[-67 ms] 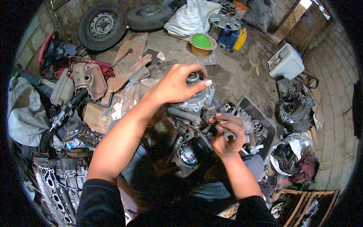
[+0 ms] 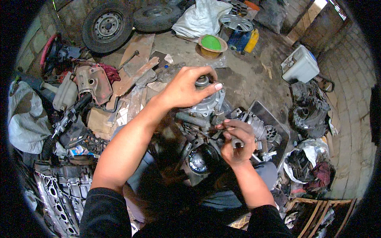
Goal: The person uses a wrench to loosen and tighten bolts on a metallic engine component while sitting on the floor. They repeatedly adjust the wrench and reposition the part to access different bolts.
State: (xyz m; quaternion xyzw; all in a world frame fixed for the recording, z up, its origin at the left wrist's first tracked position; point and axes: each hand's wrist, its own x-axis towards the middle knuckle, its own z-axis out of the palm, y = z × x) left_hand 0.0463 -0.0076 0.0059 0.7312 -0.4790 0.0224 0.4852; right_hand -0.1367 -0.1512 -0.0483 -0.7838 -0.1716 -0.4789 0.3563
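The left hand grips the top of the grey metal housing, fingers curled over its round cap. Just near-right, the right hand has fingers closed around a small metal tool against the engine assembly.

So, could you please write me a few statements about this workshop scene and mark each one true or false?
1. The left hand rests on top of the grey metal engine part. True.
2. The right hand hangs free, away from the engine part. False: it is closed on a small metal tool right beside the part.
3. Two tyres lie on the floor at the far side. True.
4. The bowl on the floor has a red inside. False: its inside is green.
5. A white plastic box stands to the person's right. True.
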